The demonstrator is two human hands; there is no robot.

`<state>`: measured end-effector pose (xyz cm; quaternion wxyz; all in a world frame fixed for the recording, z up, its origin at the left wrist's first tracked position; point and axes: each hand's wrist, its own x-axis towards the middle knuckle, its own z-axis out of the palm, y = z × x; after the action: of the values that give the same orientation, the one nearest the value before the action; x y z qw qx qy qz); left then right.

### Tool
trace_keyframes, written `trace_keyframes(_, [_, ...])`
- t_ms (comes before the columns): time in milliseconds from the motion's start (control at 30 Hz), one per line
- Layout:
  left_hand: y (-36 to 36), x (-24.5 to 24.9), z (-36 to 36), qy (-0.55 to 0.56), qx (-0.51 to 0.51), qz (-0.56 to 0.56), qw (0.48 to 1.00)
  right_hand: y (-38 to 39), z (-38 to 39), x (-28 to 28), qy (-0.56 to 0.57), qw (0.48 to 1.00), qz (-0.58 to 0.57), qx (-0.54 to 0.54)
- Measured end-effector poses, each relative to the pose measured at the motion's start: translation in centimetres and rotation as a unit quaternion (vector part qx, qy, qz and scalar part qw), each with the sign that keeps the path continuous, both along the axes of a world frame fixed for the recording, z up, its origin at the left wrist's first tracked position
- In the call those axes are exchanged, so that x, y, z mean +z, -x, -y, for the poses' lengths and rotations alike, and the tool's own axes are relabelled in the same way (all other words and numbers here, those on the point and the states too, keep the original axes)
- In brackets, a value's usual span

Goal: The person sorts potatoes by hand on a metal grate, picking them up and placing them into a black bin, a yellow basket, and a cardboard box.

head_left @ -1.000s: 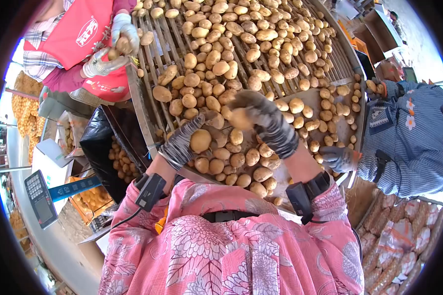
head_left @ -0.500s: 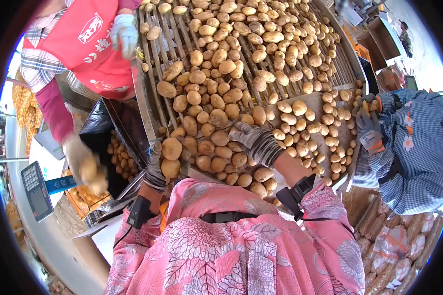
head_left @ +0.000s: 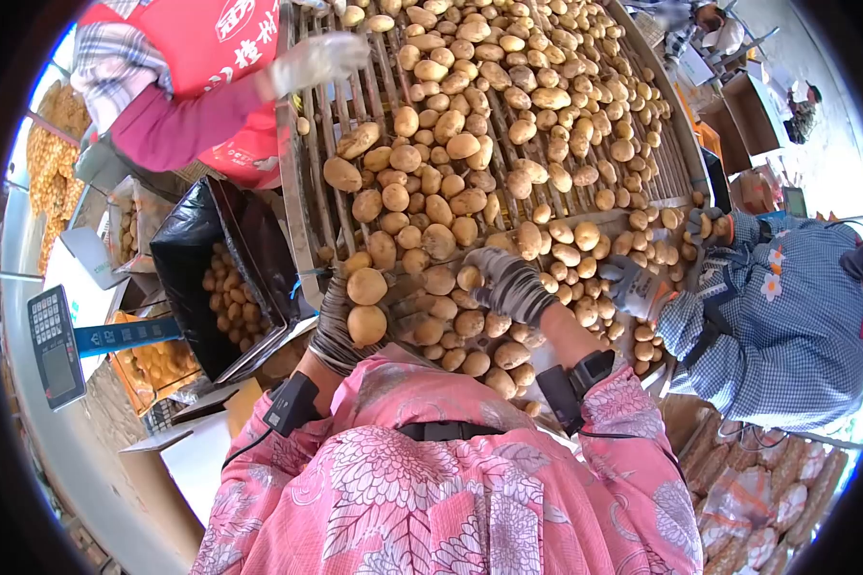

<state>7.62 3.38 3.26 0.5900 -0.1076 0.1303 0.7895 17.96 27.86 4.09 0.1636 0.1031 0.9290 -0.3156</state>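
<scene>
Potatoes (head_left: pixel 462 146) lie over a slatted sorting table (head_left: pixel 317 144) in front of me. My left hand (head_left: pixel 340 326), in a striped grey glove, is at the table's near left edge, its fingers wrapped round two large potatoes (head_left: pixel 366 287), one above the other. Right of it, my right hand (head_left: pixel 508 285), in a matching glove, is palm down over the potatoes near the front edge. Its fingers are bent over the pile, and their tips touch potatoes there; no potato is visibly gripped in it.
A co-worker in a red apron (head_left: pixel 230 57) reaches over the table from the left. Another in a blue checked top (head_left: pixel 767 316) has both gloved hands at the right edge. A black-lined box (head_left: pixel 177 251) with potatoes and a scale (head_left: pixel 56 345) are at the left.
My right hand has shifted slightly right over the pile. The left co-worker's arm has swung from the box side to over the table. The right co-worker's hand has moved towards mine.
</scene>
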Motion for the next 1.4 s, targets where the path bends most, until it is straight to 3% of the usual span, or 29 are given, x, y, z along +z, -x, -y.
trace_keyframes(67, [0.1, -0.5, -0.2, 0.024, 0.046, 0.025, 0.998, 0.4, -0.1, 0.0, 0.191, 0.975, 0.023, -0.113])
trace_keyframes(100, [0.2, -0.6, -0.3, 0.025, 0.048, 0.028, 0.998, 0.4, 0.2, 0.1, 0.191, 0.975, 0.026, -0.111])
trace_keyframes(167, [0.3, -0.6, -0.5, -0.019, 0.038, 0.042, 0.998, 0.8, 1.8, 1.8, 0.453, 0.885, -0.052, -0.095])
trace_keyframes(200, [0.3, -0.2, -0.6, -0.018, 0.038, 0.026, 0.999, 1.2, 2.2, 2.4, 0.467, 0.878, -0.038, -0.100])
trace_keyframes(233, [0.3, -1.1, -0.3, -0.018, 0.041, 0.025, 0.999, 1.4, 1.9, 1.8, 0.468, 0.878, -0.038, -0.097])
trace_keyframes(300, [0.3, -3.7, 0.7, -0.007, 0.118, 0.051, 0.992, 2.0, 0.9, -0.5, 0.229, 0.964, -0.019, -0.136])
trace_keyframes(367, [0.2, -1.6, 0.8, 0.044, 0.124, 0.044, 0.990, 2.3, 1.8, 0.1, 0.022, 0.998, -0.011, 0.057])
trace_keyframes(433, [0.4, -1.8, 1.2, 0.087, 0.147, 0.019, 0.985, 1.8, 4.0, 1.0, -0.066, 0.996, 0.038, 0.037])
trace_keyframes(500, [0.2, -2.7, 1.7, 0.090, 0.145, 0.015, 0.985, 2.2, 4.3, 0.1, -0.060, 0.997, 0.024, 0.035])
trace_keyframes(567, [0.1, -3.0, 1.9, 0.017, 0.123, 0.025, 0.992, 2.5, 4.1, -0.4, -0.058, 0.998, 0.009, 0.023])
trace_keyframes(600, [0.1, -3.0, 1.8, 0.066, 0.134, 0.013, 0.989, 2.6, 3.4, -0.3, 0.006, 1.000, 0.012, 0.020])
trace_keyframes(700, [-0.1, -2.9, 1.1, 0.048, 0.129, -0.009, 0.991, 1.3, 1.1, -1.7, 0.202, 0.978, 0.018, -0.054])
trace_keyframes(767, [-0.2, -2.9, 0.5, -0.006, 0.100, -0.003, 0.995, -0.2, -0.1, -1.3, 0.392, 0.905, 0.037, -0.161])
trace_keyframes(833, [-0.6, -2.8, -0.4, 0.069, 0.076, 0.022, 0.994, -1.5, -1.2, -1.0, 0.512, 0.834, 0.040, -0.201])
trace_keyframes(867, [-0.9, -2.5, -0.9, 0.014, 0.048, -0.003, 0.999, -1.9, -1.3, -0.9, 0.536, 0.820, 0.020, -0.197])
trace_keyframes(900, [-1.2, -2.5, -1.3, 0.012, 0.047, -0.004, 0.999, -2.1, -1.1, -0.9, 0.535, 0.822, 0.019, -0.197])
trace_keyframes(967, [-1.7, -2.2, -2.3, 0.002, -0.039, 0.018, 0.999, -1.1, 0.4, 0.3, 0.404, 0.899, -0.046, -0.164])
trace_keyframes(1033, [-1.9, -1.6, -2.8, 0.019, -0.009, -0.020, 1.000, 0.2, 1.2, 2.4, 0.370, 0.915, -0.001, -0.164])
trace_keyframes(1133, [-1.8, -1.5, -2.5, -0.015, -0.026, 0.023, 0.999, 2.0, 1.3, 3.5, 0.242, 0.969, -0.009, -0.042])
trace_keyframes(1167, [-1.5, -1.8, -1.6, 0.001, -0.016, 0.014, 1.000, 2.2, 1.4, 4.0, 0.253, 0.966, 0.033, -0.051])
trace_keyframes(1233, [-0.4, -2.5, 1.1, 0.037, 0.003, -0.002, 0.999, 1.3, 0.1, 1.6, 0.320, 0.944, -0.073, -0.042])
trace_keyframes(1267, [0.3, -3.2, 3.4, -0.065, 0.009, 0.016, 0.998, 0.1, -0.6, 2.0, 0.435, 0.891, -0.013, -0.130])
trace_keyframes(1300, [0.8, -4.0, 5.8, -0.167, 0.016, 0.033, 0.985, -0.6, -1.4, 2.6, 0.480, 0.841, 0.040, -0.248])
trace_keyframes(1333, [1.1, -1.1, 7.3, -0.100, 0.090, 0.008, 0.991, -2.5, -2.4, 2.2, 0.485, 0.846, -0.024, -0.219])
trace_keyframes(1367, [1.4, 1.9, 8.9, -0.032, 0.164, -0.019, 0.986, -3.9, -3.1, 3.8, 0.405, 0.883, 0.014, -0.235])
trace_keyframes(1400, [1.9, 1.8, 11.2, 0.055, 0.201, -0.033, 0.977, -5.7, -2.7, 3.4, 0.416, 0.868, -0.024, -0.270])
